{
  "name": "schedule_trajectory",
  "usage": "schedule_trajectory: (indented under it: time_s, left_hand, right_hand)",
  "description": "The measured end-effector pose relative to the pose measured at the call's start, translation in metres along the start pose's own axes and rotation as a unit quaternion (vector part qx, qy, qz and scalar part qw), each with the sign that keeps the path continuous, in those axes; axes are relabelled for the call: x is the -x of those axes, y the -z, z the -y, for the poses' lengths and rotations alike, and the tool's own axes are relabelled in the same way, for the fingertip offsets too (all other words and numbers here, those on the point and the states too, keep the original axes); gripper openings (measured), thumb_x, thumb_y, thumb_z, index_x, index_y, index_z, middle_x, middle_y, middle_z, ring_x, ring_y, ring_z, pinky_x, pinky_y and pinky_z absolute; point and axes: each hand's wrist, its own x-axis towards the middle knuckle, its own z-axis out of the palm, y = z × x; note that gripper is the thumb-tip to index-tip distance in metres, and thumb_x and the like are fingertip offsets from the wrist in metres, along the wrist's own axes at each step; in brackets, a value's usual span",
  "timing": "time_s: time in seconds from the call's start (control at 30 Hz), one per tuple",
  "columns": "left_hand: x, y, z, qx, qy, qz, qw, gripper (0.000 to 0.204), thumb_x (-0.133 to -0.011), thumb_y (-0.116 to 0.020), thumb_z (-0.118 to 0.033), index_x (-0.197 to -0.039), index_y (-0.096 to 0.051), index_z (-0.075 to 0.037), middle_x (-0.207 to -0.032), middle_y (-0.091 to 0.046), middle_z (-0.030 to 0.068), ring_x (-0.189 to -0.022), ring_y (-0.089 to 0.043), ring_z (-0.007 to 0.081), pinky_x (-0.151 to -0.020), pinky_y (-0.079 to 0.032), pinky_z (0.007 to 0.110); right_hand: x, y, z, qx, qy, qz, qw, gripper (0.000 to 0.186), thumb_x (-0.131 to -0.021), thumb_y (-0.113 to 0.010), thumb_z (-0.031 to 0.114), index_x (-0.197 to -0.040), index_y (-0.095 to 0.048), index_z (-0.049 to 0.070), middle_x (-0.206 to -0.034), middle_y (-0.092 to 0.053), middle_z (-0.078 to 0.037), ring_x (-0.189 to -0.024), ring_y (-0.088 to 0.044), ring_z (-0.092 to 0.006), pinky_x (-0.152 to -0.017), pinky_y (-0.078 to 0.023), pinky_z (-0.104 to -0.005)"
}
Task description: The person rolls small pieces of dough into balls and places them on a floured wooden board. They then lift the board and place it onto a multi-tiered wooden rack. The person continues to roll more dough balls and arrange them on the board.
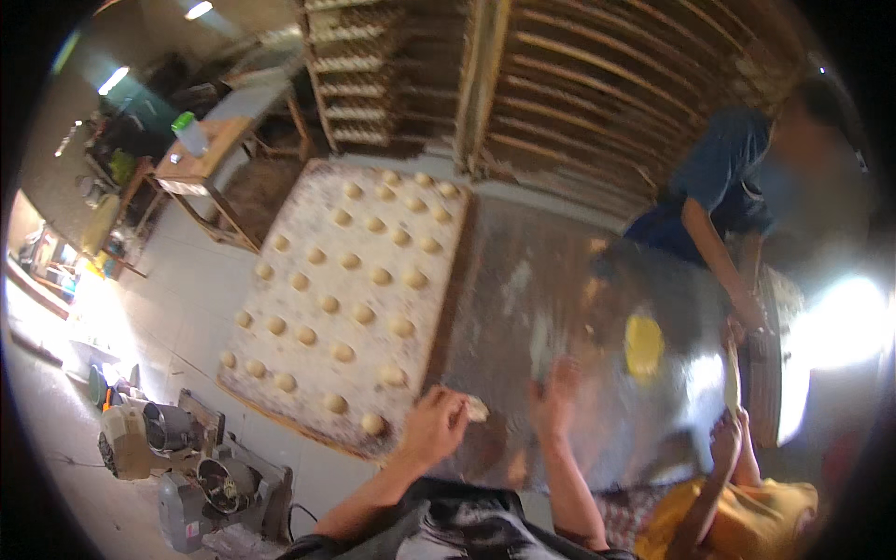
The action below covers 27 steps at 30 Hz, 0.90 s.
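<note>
My left hand is closed on a small pale piece of dough, which sticks out past the fingertips. It is beside the near right corner of a floured board, where several round dough balls lie spaced apart in rough rows. To the right, my right hand is held over the dark shiny metal table, fingers stretched and nothing visible in it. That hand is slightly blurred. A flat yellow thing lies on the metal farther right; its kind is unclear.
At the far right stands a person in blue; a person in a yellow top is near right. A long pale strip runs between their hands. Slatted wooden racks rise behind. Machines sit lower left, a wooden table upper left.
</note>
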Motion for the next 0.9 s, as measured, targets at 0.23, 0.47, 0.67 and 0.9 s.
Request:
schedule_trajectory:
  time_s: [0.23, 0.47, 0.67, 0.9]
  left_hand:
    - [0.012, 0.007, -0.003, 0.046, 0.048, -0.061, 0.996, 0.009, -0.094, -0.068, -0.011, -0.1, -0.068, -0.004, -0.09, -0.069, 0.0135, -0.08, -0.07, 0.03, -0.07, -0.056, 0.039]
    - [0.025, 0.005, -0.01, 0.026, 0.054, -0.071, 0.996, 0.01, -0.096, -0.066, -0.012, -0.099, -0.068, -0.002, -0.088, -0.071, 0.0131, -0.077, -0.07, 0.0271, -0.069, -0.055, 0.035]
    - [0.03, 0.0, -0.018, 0.054, 0.108, -0.05, 0.991, 0.014, -0.097, -0.067, -0.015, -0.099, -0.068, -0.001, -0.086, -0.072, 0.0132, -0.074, -0.071, 0.0239, -0.069, -0.056, 0.033]
    - [0.045, -0.005, -0.019, 0.049, 0.163, -0.079, 0.982, 0.012, -0.096, -0.067, -0.013, -0.099, -0.07, -0.002, -0.088, -0.073, 0.0131, -0.074, -0.072, 0.0241, -0.068, -0.056, 0.033]
  right_hand:
    - [0.005, 0.044, -0.028, -0.027, -0.119, 0.012, 0.992, 0.069, -0.098, -0.062, 0.031, -0.155, -0.038, 0.001, -0.154, -0.041, -0.03, -0.143, -0.039, -0.0469, -0.119, -0.032, -0.0558]
    - [0.03, 0.016, -0.043, 0.063, 0.043, 0.1, 0.992, 0.07, -0.1, -0.059, 0.03, -0.158, -0.031, 0.002, -0.155, -0.039, -0.032, -0.142, -0.039, -0.049, -0.119, -0.032, -0.0544]
    - [-0.005, 0.001, -0.043, 0.002, 0.071, 0.045, 0.996, 0.067, -0.099, -0.06, 0.028, -0.156, -0.035, 0.003, -0.156, -0.04, -0.029, -0.145, -0.037, -0.0482, -0.12, -0.03, -0.0546]
    - [-0.02, 0.025, -0.064, 0.005, 0.034, -0.011, 0.999, 0.052, -0.102, -0.055, 0.024, -0.15, -0.048, 0.005, -0.154, -0.044, -0.027, -0.145, -0.038, -0.0453, -0.121, -0.029, -0.0545]
